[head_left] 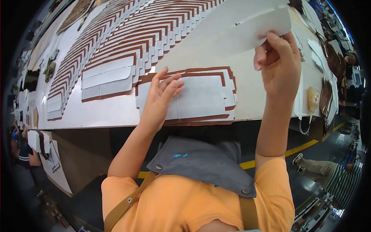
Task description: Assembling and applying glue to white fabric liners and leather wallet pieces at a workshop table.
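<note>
My right hand (284, 63) is raised at the upper right, its thumb and fingers pinched on the edge of a thin white sheet (262, 23). The sheet is tilted above the table, slightly blurred, and its top runs toward the picture's edge. Over the left part of a small stack of white panels with brown borders (203, 94) is my left hand (160, 94), palm turned inward and fingers apart, holding nothing. Whether its fingertips touch the stack, I cannot tell. The stack lies at the table's near edge, its pieces slightly out of line.
Overlapping rows of brown-edged white panels (112, 73) cover the table's left and far side. A yellowish squeeze bottle (312, 99) stands at the right edge, beside brown pieces (326, 96). Below the table at left is a brown box (83, 154). Another person (332, 174) is at the right.
</note>
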